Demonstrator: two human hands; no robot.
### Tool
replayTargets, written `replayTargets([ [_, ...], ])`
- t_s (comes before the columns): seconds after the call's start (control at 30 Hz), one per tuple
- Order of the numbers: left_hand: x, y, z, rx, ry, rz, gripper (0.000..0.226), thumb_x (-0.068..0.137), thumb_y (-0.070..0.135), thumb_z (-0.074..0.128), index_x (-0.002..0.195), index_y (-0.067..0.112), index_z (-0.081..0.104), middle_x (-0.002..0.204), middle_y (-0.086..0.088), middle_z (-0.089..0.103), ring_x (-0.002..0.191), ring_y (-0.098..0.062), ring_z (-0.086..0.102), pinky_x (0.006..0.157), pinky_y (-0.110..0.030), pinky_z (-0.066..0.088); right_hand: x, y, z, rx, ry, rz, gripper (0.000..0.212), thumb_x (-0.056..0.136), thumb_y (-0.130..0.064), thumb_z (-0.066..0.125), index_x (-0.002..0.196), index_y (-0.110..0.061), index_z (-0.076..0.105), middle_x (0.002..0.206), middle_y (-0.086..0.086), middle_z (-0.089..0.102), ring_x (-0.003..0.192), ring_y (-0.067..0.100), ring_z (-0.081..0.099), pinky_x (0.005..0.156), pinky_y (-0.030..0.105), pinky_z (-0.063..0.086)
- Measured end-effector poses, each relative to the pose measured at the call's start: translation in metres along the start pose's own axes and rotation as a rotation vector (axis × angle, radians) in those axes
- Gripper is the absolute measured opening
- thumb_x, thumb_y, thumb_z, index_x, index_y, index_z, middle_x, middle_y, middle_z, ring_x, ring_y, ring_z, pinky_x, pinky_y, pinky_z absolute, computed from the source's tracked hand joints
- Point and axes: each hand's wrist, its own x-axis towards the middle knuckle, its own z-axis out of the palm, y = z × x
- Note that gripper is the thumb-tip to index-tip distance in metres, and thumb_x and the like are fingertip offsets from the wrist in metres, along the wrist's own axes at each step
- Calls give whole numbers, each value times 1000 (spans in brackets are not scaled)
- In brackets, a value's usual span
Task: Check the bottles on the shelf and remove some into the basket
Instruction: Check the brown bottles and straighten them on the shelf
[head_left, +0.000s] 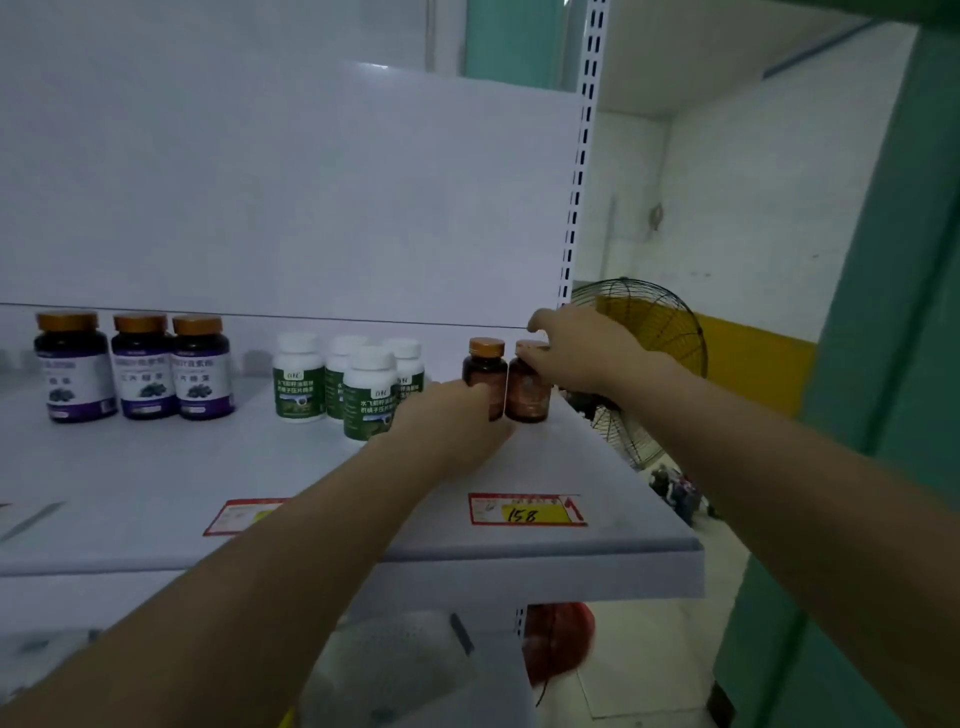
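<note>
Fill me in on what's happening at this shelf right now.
A person is working at the right end of the shelf. The left hand grips the left amber bottle low on its body, and the right hand pinches the cap of the right amber bottle. Both bottles stand upright on the shelf, side by side. The white bottles and the dark purple-labelled bottles farther left are untouched.

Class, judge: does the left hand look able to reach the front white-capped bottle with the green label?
Probably yes: the left hand sits beside the front white-capped bottle, nothing between, though it grips the left orange-capped amber bottle.
</note>
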Motion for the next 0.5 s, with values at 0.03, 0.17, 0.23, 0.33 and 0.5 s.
replayTargets([
  [0.03, 1, 0, 4, 32, -22, -31, 38, 92, 51, 42, 108, 17, 52, 106, -5, 58, 95, -24, 57, 81, -35, 49, 6, -2, 1, 11, -6, -26, 49, 95, -45, 43, 135, -17, 46, 132, 13, 50, 118, 30, 49, 91, 39, 45],
  [0.17, 1, -2, 18, 103, -101, -123, 47, 93, 52, 37, 120, 16, 50, 120, -7, 55, 107, -25, 54, 82, -35, 44, 29, -14, 8, 47, -12, -128, 49, 96, -45, 43, 135, -15, 46, 131, 14, 50, 120, 31, 47, 96, 41, 40],
  [0.23, 2, -4, 21, 78, -116, -149, 44, 94, 50, 35, 116, 15, 52, 119, -8, 56, 106, -26, 54, 86, -36, 45, 37, -20, 15, 17, -37, -153, 46, 97, -43, 41, 132, -15, 48, 130, 13, 52, 119, 32, 48, 97, 40, 36],
  [0.33, 0, -3, 24, 31, -154, -149, 43, 96, 47, 31, 108, 13, 55, 116, -10, 57, 104, -26, 54, 90, -39, 46, 43, -27, 29, -20, -52, -191, 39, 98, -41, 40, 124, -15, 52, 122, 12, 57, 112, 30, 52, 94, 41, 32],
  [0.5, -3, 0, 22, 28, -175, -155, 47, 98, 46, 27, 112, 11, 55, 120, -12, 56, 108, -27, 53, 93, -40, 44, 44, -27, 35, 135, -17, -225, 30, 96, -32, 48, 116, -11, 56, 112, 13, 58, 105, 33, 52, 82, 36, 36],
])
